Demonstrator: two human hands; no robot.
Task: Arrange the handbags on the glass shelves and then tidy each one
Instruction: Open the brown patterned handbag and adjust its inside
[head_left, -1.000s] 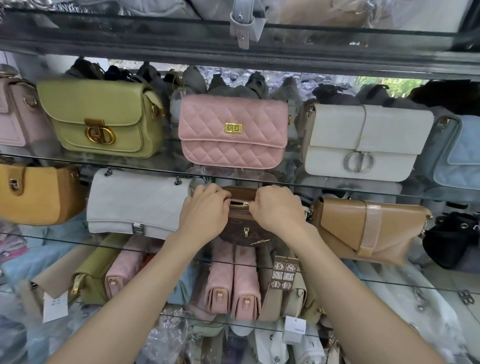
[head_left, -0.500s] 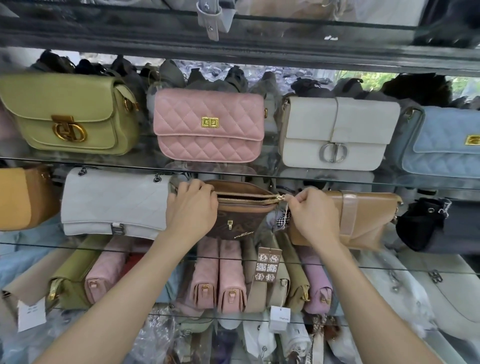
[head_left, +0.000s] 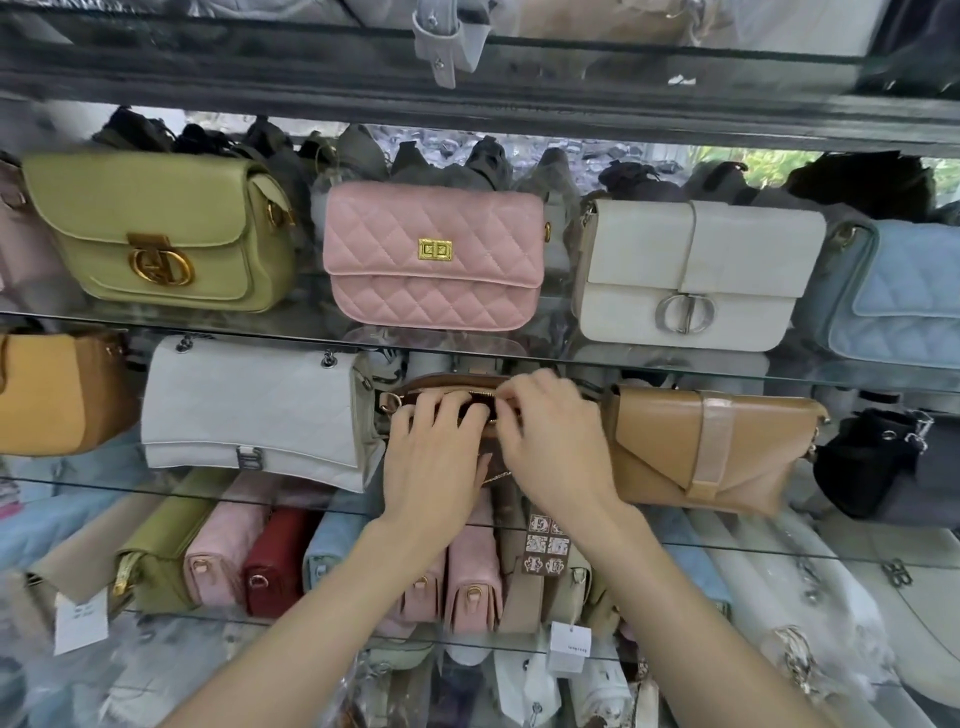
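Head view: we found both hands on one brown bag (head_left: 441, 387) on the middle glass shelf (head_left: 675, 543), between the white quilted bag (head_left: 249, 410) and the tan flap bag (head_left: 696, 447).
Left hand (head_left: 434, 457): we noted it laid flat over the bag's front, fingers spread and pressing at the zip line, not closed round anything.
Right hand (head_left: 545, 447): we saw the fingers drawn together at the zip near the bag's top; whether they actually pinched the pull was hidden, so we could not tell.
Bag position: it stood on the shelf, touching or just beside its neighbours, mostly covered by the hands.
Step in hand: we judged it to be working the top zip as part of tidying.
Method advised: we would hold the body steady with the left hand, run the pull straight along the teeth, and keep the bag from sliding into the tan flap bag.
Risk: we judged that a hard push could shift the neighbours or drive the bag back.
Surface: we recorded smooth, reflective glass with a bare front edge.
Room: we recorded a crowded display, with a green bag (head_left: 156, 234), a pink quilted bag (head_left: 436, 254) and a cream bag (head_left: 696, 270) on the shelf above, and packed bags below.
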